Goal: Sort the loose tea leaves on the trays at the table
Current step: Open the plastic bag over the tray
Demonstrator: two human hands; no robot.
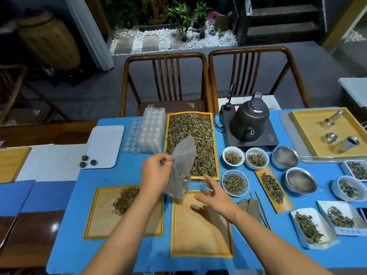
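A large yellow-rimmed tray (217, 151) heaped with loose tea leaves (196, 135) sits mid-table. In front of it lie two wooden trays: the left tray (99, 219) carries a small pile of leaves (125, 201), and the right tray (198, 241) is bare. My left hand (155, 175) holds a clear plastic bag (181, 165) by its edge, hanging over the gap between the trays. My right hand (214, 197) hovers over the far end of the right tray, fingers spread, holding nothing.
White bowls (233, 155) of leaves, a narrow wooden scoop tray (273, 189), metal strainers (300, 181) and white paper boats of tea (309, 227) fill the right side. A black kettle (250, 122) stands behind. Clear plastic moulds (151, 132) and a white board (103, 145) lie left. Two chairs (164, 82) face the table.
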